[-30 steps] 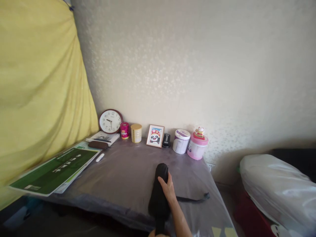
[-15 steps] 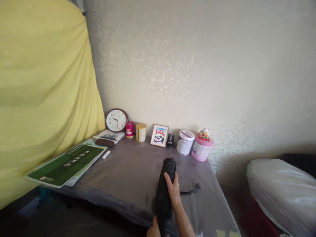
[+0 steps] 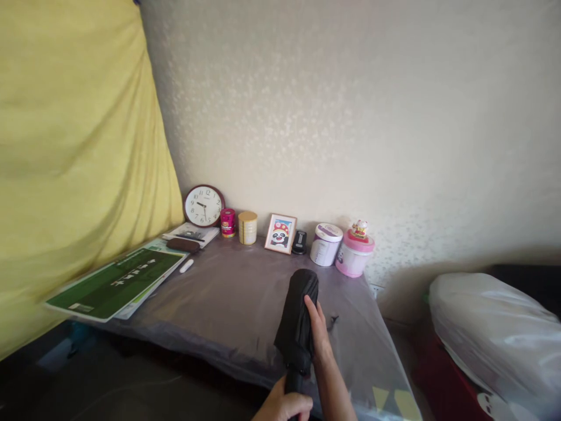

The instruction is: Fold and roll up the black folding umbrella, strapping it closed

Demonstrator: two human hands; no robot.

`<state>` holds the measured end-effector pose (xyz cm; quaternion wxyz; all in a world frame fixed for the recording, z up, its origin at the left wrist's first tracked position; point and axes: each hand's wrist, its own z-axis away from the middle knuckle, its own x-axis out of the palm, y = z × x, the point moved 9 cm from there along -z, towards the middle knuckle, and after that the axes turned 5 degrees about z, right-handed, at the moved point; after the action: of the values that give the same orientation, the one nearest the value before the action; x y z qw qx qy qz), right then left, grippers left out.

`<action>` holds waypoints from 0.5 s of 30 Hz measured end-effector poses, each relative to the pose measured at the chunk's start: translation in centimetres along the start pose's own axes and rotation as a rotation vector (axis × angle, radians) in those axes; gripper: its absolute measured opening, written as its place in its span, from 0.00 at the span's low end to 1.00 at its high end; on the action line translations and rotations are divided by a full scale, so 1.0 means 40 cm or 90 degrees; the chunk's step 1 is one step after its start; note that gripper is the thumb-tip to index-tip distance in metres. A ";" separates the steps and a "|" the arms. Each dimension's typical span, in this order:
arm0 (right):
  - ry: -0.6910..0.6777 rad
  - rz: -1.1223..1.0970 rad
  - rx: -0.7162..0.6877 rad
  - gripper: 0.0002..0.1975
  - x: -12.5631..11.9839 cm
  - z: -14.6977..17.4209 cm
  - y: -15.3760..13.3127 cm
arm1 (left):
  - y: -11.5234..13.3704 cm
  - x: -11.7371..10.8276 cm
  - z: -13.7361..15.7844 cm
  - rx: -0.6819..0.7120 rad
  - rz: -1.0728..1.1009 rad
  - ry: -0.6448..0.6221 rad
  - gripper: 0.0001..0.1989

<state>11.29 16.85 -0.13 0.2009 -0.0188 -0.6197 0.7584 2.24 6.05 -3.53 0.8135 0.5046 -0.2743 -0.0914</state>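
A black folding umbrella [image 3: 294, 321], its canopy collapsed, is held tilted with its top pointing away from me, over the near part of the table. My left hand [image 3: 280, 404] is wrapped round the handle at the bottom of the view. Along the canopy's right side lies my right hand [image 3: 320, 333], closed against the fabric; its farther fingers are partly hidden. A small dark strap end [image 3: 334, 320] shows just right of that hand.
On the grey-covered table [image 3: 228, 292], a clock [image 3: 204, 206], pink tin [image 3: 228, 223], yellow-lidded jar [image 3: 248, 228], picture frame [image 3: 280, 233], black object [image 3: 300, 241] and two tubs [image 3: 326, 245] line the wall. Green sheets [image 3: 127, 283] lie left. A plastic-covered bundle [image 3: 495, 321] stands right.
My left hand has come further into view, gripping the handle. The canopy's lower edge now flares loosely above it. My right hand has shifted along the canopy's right side, and the strap shows less.
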 end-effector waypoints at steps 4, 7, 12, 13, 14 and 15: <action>0.044 0.070 -0.065 0.33 -0.020 0.006 -0.028 | -0.021 -0.012 -0.020 -0.027 -0.054 0.073 0.12; 0.063 0.115 -0.086 0.35 -0.025 0.011 -0.029 | -0.016 -0.039 -0.039 0.077 -0.088 0.131 0.24; 0.088 0.138 -0.090 0.38 -0.028 0.025 -0.024 | -0.028 -0.103 -0.053 0.141 -0.244 0.248 0.35; 0.087 0.126 -0.085 0.37 -0.029 0.028 -0.023 | -0.027 -0.105 -0.052 0.132 -0.252 0.247 0.37; 0.084 0.109 -0.078 0.37 -0.031 0.029 -0.021 | -0.018 -0.099 -0.050 0.136 -0.243 0.229 0.38; 0.078 0.087 -0.069 0.36 -0.032 0.030 -0.018 | -0.010 -0.087 -0.047 0.131 -0.218 0.193 0.38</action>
<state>12.36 15.41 0.55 0.1849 -0.1183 -0.6438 0.7330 0.41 8.79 -5.73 0.7625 0.6316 -0.0671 -0.1229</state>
